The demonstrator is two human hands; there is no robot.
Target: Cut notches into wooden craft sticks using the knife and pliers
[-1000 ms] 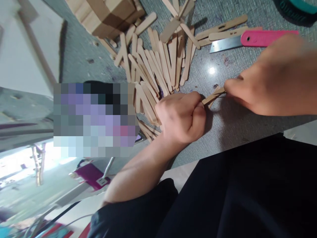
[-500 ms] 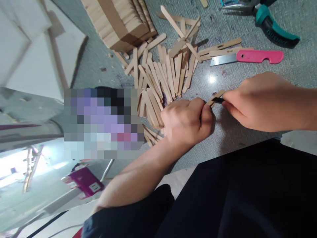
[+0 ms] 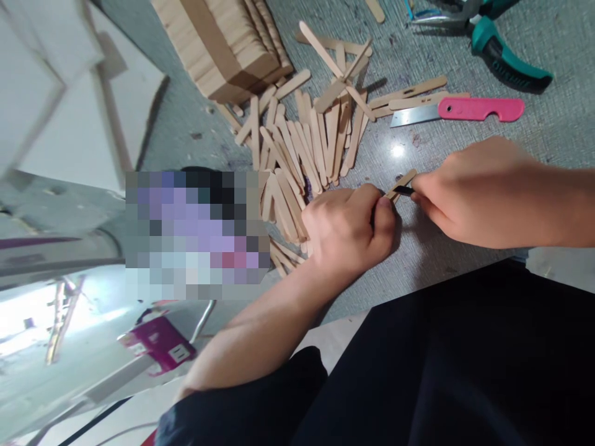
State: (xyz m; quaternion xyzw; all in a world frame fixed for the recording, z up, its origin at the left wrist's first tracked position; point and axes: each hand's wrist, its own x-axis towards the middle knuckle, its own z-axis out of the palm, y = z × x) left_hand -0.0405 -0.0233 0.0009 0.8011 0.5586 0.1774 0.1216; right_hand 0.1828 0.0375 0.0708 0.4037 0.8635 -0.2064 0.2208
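Observation:
My left hand [image 3: 356, 226] is closed, pinching a wooden craft stick [image 3: 408, 178] between thumb and curled fingers just above the table. The stick's far end pokes out to the upper right. A dark, narrow blade [image 3: 403, 191] lies against the stick, and my right hand [image 3: 469, 195] is closed round its other end. Any handle it has is hidden in the fist. Loose craft sticks [image 3: 297, 148] lie heaped just beyond my left hand. Above my right hand rests a pink-handled folding knife [image 3: 481, 109], its blade out, partly over other sticks.
Bundled craft sticks [image 3: 227, 49] stand at the upper left of the heap. Teal-and-black pliers [image 3: 506, 59] lie at the top right. White boards [image 3: 69, 93] are at the left, above a blurred-out patch. A purple box [image 3: 160, 345] appears at lower left.
The view has shifted slightly, so the knife and pliers appear a little further left and lower. Both hands keep their grip, and the blade stays against the stick.

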